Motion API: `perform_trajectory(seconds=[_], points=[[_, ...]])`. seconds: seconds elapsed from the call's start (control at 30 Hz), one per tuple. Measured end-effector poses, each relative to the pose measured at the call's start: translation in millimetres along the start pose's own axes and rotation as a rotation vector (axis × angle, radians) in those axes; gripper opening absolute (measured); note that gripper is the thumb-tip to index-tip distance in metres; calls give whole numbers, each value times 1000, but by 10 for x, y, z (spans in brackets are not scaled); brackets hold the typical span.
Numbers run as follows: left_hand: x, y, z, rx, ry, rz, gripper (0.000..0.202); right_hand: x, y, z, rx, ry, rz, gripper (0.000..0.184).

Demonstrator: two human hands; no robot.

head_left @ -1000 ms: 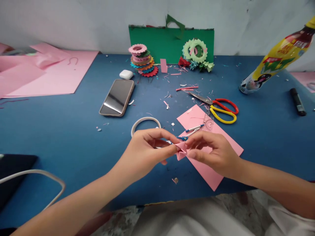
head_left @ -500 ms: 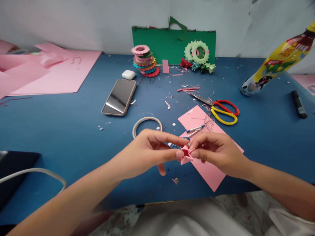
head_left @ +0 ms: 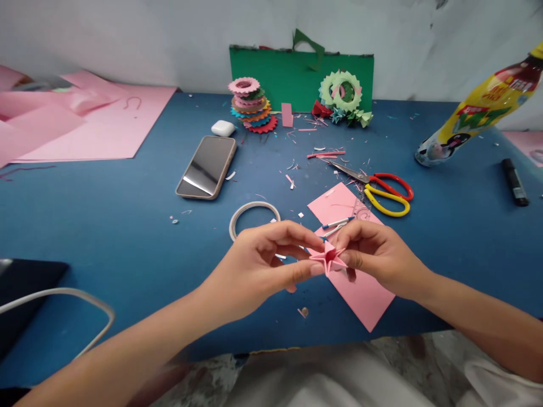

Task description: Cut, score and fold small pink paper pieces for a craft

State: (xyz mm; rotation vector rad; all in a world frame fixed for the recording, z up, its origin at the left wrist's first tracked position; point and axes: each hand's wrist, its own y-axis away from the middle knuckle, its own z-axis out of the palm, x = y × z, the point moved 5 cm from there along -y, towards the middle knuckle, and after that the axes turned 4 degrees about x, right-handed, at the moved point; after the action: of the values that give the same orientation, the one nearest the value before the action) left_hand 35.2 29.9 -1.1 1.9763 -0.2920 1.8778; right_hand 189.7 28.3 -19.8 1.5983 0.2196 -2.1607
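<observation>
Between my two hands is a small folded pink paper star [head_left: 329, 258] with a hollow, darker pink centre, its points spread outward. My left hand [head_left: 271, 261] pinches its left side between thumb and fingers. My right hand [head_left: 379, 255] grips a point on its right side, thumb in front. Both hands hover over the near part of the blue table. Below and behind the star lies a pink paper sheet [head_left: 360, 302]. On that sheet rest a blue-and-white pen [head_left: 338, 223] and a clear ruler [head_left: 361, 208], partly hidden by my right hand.
Scissors [head_left: 388, 192] lie beyond my right hand, a tape roll [head_left: 232, 221] beyond my left. Farther back are a phone [head_left: 207, 168], an earbud case [head_left: 223, 129], stacked paper rings [head_left: 246, 107], green card [head_left: 288, 79] and scraps. A bottle [head_left: 475, 113] and black marker [head_left: 515, 182] stand right.
The pink paper star has turned so its open centre and spread points face me. My fingers have shifted around its edges, and both hands still hold it.
</observation>
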Motion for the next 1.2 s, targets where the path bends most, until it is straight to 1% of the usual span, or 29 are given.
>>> perform_trajectory(seconds=[0.07,0.17,0.27,0.33,0.4,0.53,0.67,0.77,0.9,1.0,1.1,1.2], points=[[45,16,-10,58,-102,118,10,-5,-5,-2,-4,20,-4,11],[116,50,1,96,-278,295,3,-21,-10,-7,-31,62,2,14],[168,80,33,90,-427,468,2,-36,-12,-21,-57,111,12,21],[185,93,61,70,-513,567,4,-34,-11,-44,-34,165,35,23],[190,98,79,57,-571,629,5,-22,-7,-63,-7,228,69,21],[204,99,85,53,-625,668,5,-3,5,-62,-12,292,117,21],[222,106,93,34,-617,678,6,3,11,-59,-8,300,127,20],[221,109,101,6,-610,684,7,-14,15,-51,7,330,109,20],[210,111,108,-32,-649,687,8,-64,26,-50,28,423,74,18],[206,119,113,-47,-715,709,9,-90,26,-53,10,451,45,18],[200,129,120,-50,-780,739,8,-79,23,-51,-25,450,46,21],[184,136,131,-71,-804,745,9,-70,32,-43,-26,454,39,21]])
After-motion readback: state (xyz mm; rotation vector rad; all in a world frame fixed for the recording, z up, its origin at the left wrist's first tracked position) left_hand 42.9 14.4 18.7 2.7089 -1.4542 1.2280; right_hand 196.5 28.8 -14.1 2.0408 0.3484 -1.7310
